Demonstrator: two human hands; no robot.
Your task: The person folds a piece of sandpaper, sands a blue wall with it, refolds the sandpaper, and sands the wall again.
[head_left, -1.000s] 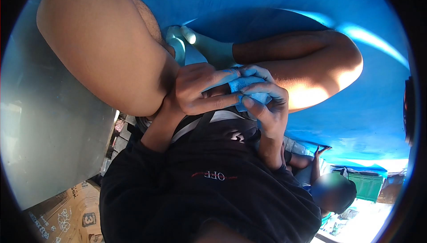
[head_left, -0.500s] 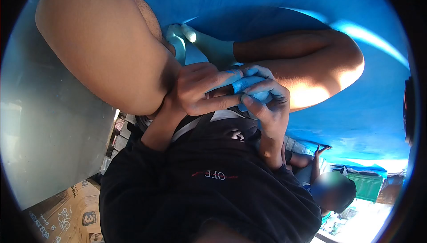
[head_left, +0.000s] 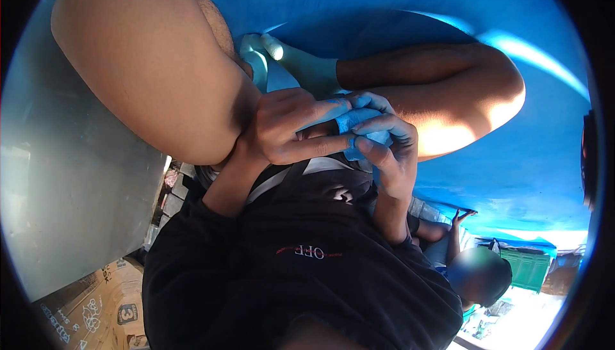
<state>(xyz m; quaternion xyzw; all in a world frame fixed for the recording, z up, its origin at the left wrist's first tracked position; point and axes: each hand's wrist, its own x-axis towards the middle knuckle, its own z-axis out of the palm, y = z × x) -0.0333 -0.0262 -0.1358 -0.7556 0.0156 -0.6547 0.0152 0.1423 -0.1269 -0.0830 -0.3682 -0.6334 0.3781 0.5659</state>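
My left hand [head_left: 291, 126] and my right hand [head_left: 394, 142] meet in front of my lap. Between them is a small light-blue piece [head_left: 353, 119], like a folded strip or pad; its exact kind is unclear. My right fingers curl over it, with the thumb beneath. Two fingers of my left hand stretch toward it and touch its edge, while the others are bent and partly hidden. Blue smears mark the fingers of both hands.
My bent legs [head_left: 154, 62] rest on a blue surface [head_left: 512, 132]. A grey panel [head_left: 77, 158] stands at left, above printed cardboard [head_left: 96, 311]. Another person [head_left: 477, 276] sits at lower right with a hand on the blue surface, near a green crate [head_left: 530, 270].
My right thumb has shifted slightly to the right, and more of the blue piece shows between the fingers. The left hand has barely moved.
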